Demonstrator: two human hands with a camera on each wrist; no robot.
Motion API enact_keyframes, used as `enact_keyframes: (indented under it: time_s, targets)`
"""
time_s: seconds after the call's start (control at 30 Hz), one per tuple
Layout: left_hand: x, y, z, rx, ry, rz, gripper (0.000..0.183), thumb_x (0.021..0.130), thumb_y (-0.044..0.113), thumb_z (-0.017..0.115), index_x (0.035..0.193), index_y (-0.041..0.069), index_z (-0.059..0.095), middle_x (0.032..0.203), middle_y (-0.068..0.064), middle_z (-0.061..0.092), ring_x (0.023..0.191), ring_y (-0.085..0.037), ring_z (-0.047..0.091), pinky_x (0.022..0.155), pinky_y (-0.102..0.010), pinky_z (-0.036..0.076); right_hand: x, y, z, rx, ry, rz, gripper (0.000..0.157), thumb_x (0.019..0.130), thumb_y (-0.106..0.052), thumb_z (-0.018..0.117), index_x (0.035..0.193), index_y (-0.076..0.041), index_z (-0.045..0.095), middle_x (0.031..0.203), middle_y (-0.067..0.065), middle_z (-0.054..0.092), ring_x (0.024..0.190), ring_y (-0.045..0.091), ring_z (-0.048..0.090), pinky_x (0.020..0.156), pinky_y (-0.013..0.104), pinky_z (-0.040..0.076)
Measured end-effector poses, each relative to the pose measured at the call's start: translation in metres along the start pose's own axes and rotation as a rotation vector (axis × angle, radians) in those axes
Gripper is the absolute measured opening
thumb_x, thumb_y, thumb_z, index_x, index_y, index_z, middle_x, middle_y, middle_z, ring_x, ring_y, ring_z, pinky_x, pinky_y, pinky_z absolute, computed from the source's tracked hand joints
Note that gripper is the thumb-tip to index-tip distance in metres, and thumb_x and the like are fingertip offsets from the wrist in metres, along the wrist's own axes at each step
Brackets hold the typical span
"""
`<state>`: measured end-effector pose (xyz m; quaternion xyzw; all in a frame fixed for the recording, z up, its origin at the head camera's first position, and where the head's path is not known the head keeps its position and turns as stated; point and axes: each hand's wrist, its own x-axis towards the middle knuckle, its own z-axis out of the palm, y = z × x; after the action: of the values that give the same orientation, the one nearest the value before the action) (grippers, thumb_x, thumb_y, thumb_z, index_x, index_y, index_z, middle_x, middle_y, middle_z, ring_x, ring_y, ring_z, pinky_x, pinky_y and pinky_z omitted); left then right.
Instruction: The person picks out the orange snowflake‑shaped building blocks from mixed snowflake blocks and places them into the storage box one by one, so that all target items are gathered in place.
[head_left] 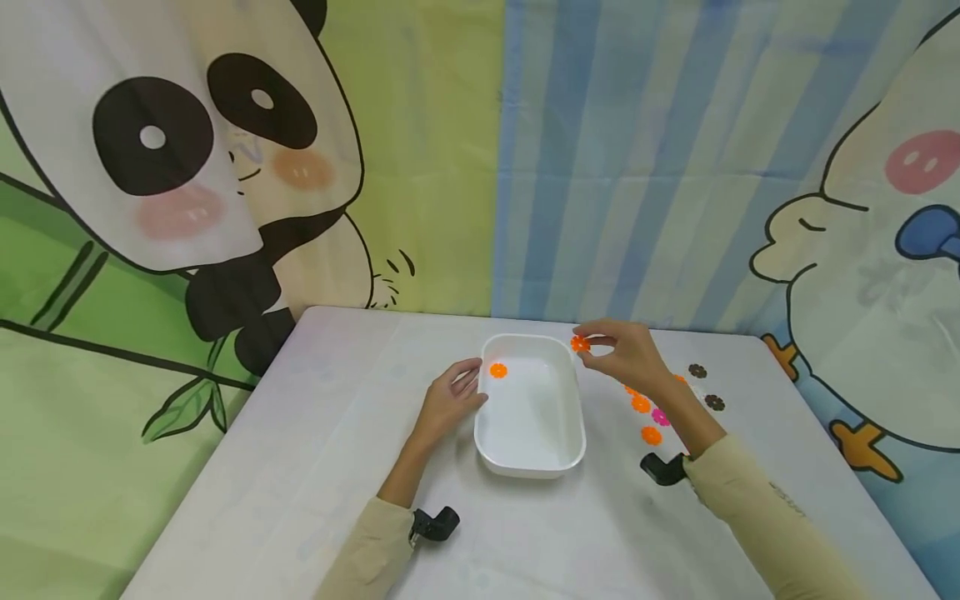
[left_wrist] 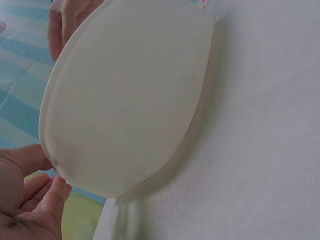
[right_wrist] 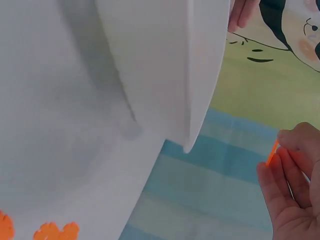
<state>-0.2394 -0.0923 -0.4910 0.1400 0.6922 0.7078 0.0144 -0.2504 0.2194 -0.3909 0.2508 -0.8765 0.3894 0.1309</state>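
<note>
A white rectangular tub (head_left: 531,467) with rounded corners stands on the table, and one orange flower-shaped piece (head_left: 498,371) lies inside it. At the tub's left side, my left hand (head_left: 450,402) holds the rim between thumb and fingers. My right hand (head_left: 626,358) pinches another orange flower-shaped piece (head_left: 580,343) just beyond the tub's far right corner. In the right wrist view that piece (right_wrist: 272,152) appears edge-on between the thumb and fingertips. The left wrist view shows mainly the tub's outer wall (left_wrist: 130,100), which hides its inside.
Right of the tub, partly behind my right forearm, lie several orange flower pieces (head_left: 651,435), a pink one (head_left: 660,417) and two dark brown ones (head_left: 715,402). A cartoon-printed curtain (head_left: 420,167) hangs behind the white table (head_left: 300,500).
</note>
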Motion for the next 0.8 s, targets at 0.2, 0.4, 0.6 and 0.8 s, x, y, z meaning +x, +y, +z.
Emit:
enact_keyframes:
  time_s: [0.2, 0.4, 0.6, 0.8]
  targets:
    - [0.002, 0.001, -0.001, 0.011, 0.012, -0.007, 0.056, 0.082, -0.008, 0.070, 0.135, -0.002, 0.052, 0.140, -0.016, 0.051, 0.130, -0.029, 0.049, 0.100, -0.026, 0.047, 0.031, -0.014, 0.027, 0.068, -0.019, -0.010, 0.034, 0.080, -0.001, 0.077, 0.113, -0.003, 0.071, 0.112, 0.012, 0.068, 0.097, 0.029, 0.069, 0.084, 0.036, 0.058]
    - [0.003, 0.000, -0.001, 0.022, 0.010, -0.007, 0.056, 0.082, -0.006, 0.071, 0.135, -0.001, 0.053, 0.141, -0.016, 0.052, 0.129, -0.028, 0.050, 0.100, -0.027, 0.047, 0.052, -0.021, 0.061, 0.092, -0.004, -0.026, 0.033, 0.079, -0.002, 0.078, 0.112, -0.003, 0.072, 0.109, 0.010, 0.069, 0.095, 0.027, 0.069, 0.083, 0.038, 0.059]
    - [0.001, 0.001, 0.000, 0.001, 0.007, -0.002, 0.056, 0.083, -0.007, 0.070, 0.136, -0.001, 0.052, 0.142, -0.017, 0.050, 0.131, -0.032, 0.048, 0.100, -0.027, 0.047, 0.062, -0.022, 0.092, 0.189, -0.019, -0.036, 0.031, 0.078, 0.004, 0.076, 0.108, 0.004, 0.071, 0.108, 0.019, 0.069, 0.095, 0.033, 0.068, 0.085, 0.049, 0.057]
    - [0.000, 0.000, 0.002, -0.017, 0.010, 0.026, 0.055, 0.083, -0.010, 0.067, 0.135, -0.003, 0.051, 0.142, -0.020, 0.049, 0.131, -0.034, 0.047, 0.099, -0.025, 0.047, 0.059, -0.014, 0.115, 0.150, -0.060, 0.117, 0.031, 0.079, -0.002, 0.077, 0.110, 0.003, 0.072, 0.108, 0.013, 0.070, 0.096, 0.030, 0.069, 0.083, 0.043, 0.059]
